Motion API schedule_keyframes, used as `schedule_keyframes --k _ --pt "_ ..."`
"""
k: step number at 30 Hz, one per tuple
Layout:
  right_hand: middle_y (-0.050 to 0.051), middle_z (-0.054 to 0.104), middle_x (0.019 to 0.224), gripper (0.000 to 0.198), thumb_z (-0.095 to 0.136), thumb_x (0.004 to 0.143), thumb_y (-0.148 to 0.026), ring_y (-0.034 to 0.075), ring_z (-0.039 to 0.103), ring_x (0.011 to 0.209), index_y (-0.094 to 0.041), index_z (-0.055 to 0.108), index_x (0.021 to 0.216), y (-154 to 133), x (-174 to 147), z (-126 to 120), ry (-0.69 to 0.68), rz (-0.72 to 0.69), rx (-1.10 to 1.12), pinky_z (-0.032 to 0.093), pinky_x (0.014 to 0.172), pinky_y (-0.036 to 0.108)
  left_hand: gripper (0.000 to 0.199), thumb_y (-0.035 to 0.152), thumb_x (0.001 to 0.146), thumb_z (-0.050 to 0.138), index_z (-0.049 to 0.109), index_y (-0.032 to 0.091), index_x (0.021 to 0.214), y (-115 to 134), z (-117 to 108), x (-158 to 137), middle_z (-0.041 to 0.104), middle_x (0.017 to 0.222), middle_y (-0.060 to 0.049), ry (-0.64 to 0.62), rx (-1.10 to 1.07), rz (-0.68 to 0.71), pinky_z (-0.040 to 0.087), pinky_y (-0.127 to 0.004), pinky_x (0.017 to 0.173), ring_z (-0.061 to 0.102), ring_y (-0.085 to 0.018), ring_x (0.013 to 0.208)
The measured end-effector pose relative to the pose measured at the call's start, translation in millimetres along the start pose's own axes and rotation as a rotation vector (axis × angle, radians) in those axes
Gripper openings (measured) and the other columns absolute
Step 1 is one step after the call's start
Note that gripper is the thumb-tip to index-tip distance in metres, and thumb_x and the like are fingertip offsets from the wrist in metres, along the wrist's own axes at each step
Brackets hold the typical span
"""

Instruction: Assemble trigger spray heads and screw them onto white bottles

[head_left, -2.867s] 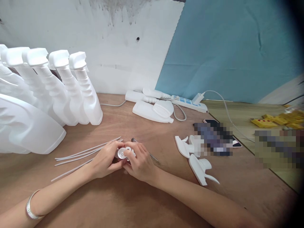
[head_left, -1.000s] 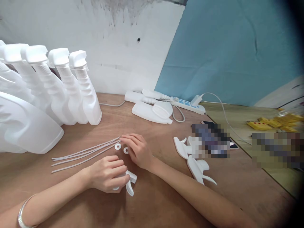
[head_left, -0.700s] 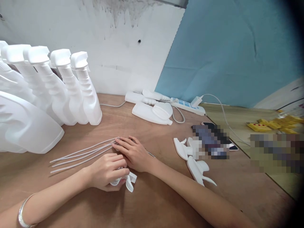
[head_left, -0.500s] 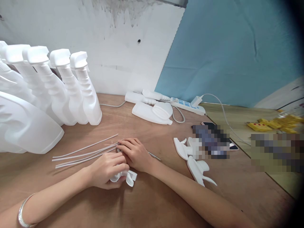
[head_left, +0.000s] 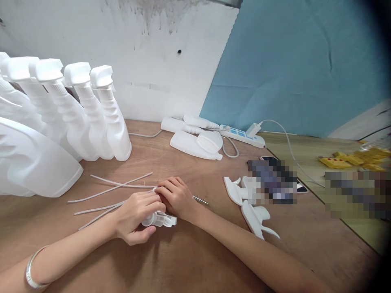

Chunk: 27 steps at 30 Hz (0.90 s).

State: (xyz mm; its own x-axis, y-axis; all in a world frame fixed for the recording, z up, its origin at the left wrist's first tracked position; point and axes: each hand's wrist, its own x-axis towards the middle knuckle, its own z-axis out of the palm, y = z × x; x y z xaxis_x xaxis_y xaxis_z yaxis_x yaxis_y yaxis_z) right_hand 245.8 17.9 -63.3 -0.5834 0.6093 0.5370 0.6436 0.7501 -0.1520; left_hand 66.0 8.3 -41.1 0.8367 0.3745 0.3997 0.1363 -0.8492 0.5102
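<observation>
My left hand (head_left: 139, 215) curls its fingers over a white spray trigger head (head_left: 160, 219), with the thumb held apart below it. Part of that piece is covered by the fingers. My right hand (head_left: 177, 199) meets the left fingertips, its own fingers bent round something small and pale, mostly hidden. Thin white tubes (head_left: 100, 209) lie on the wooden table to the left, some running under or up to my hands. From beneath my right hand sticks out a slim metal rod (head_left: 200, 200); its other end is out of sight.
White spray bottles (head_left: 105, 122) stand in a row at the left, one leaning in front. Loose white bottles (head_left: 195, 144) lie by a power strip (head_left: 242, 136). White trigger heads (head_left: 253, 215) and a phone (head_left: 301, 187) lie to the right. Yellow pieces (head_left: 351, 159) sit farther off.
The trigger head has turned in my left hand, and its lever no longer hangs down. My left thumb has moved away from it. Several tubes have swung apart and now lie splayed.
</observation>
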Motion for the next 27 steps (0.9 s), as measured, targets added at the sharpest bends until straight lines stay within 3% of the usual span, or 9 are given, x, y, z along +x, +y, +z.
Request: schedule_keyframes --k 6,10,15,27 --pt "0.004 0.064 0.083 0.018 0.043 0.086 -0.021 0.017 0.048 0.078 -0.018 0.060 0.086 0.2 0.0 -1.3 -0.017 -0.002 -0.012 0.034 0.071 0.031 0.035 0.019 0.065 0.040 0.038 0.017 0.100 -2.3 1.6 -1.5 0.051 0.078 -0.007 0.124 -0.013 0.075 0.041 -0.032 0.061 0.049 -0.019 0.066" --pt "0.005 0.063 0.083 0.017 0.044 0.086 -0.020 0.017 0.048 0.077 -0.018 0.060 0.092 0.5 -1.4 -0.4 -0.025 0.016 -0.028 0.034 0.070 0.031 0.028 0.019 0.073 0.043 0.037 0.017 0.101 -3.3 3.3 -0.9 0.053 0.074 -0.005 0.161 0.075 0.042 0.040 -0.028 0.059 0.050 -0.016 0.062" --pt "0.004 0.062 0.090 0.015 0.050 0.083 -0.020 0.017 0.048 0.081 -0.019 0.060 0.093 0.1 -1.4 1.0 -0.028 0.051 -0.041 0.034 0.070 0.031 0.018 0.026 0.082 0.044 0.040 0.018 0.097 -1.9 4.5 1.4 0.058 0.078 -0.006 0.205 0.167 0.118 0.041 -0.025 0.060 0.054 -0.015 0.063" --pt "0.004 0.060 0.077 0.013 0.049 0.084 -0.026 0.016 0.046 0.074 -0.018 0.059 0.081 3.0 -2.5 7.9 0.042 0.049 -0.096 0.032 0.068 0.030 0.009 0.022 0.080 0.052 0.046 0.017 0.083 -2.4 2.8 0.9 0.061 0.076 -0.004 0.283 0.288 -0.027 0.038 -0.022 0.056 0.049 -0.010 0.055"
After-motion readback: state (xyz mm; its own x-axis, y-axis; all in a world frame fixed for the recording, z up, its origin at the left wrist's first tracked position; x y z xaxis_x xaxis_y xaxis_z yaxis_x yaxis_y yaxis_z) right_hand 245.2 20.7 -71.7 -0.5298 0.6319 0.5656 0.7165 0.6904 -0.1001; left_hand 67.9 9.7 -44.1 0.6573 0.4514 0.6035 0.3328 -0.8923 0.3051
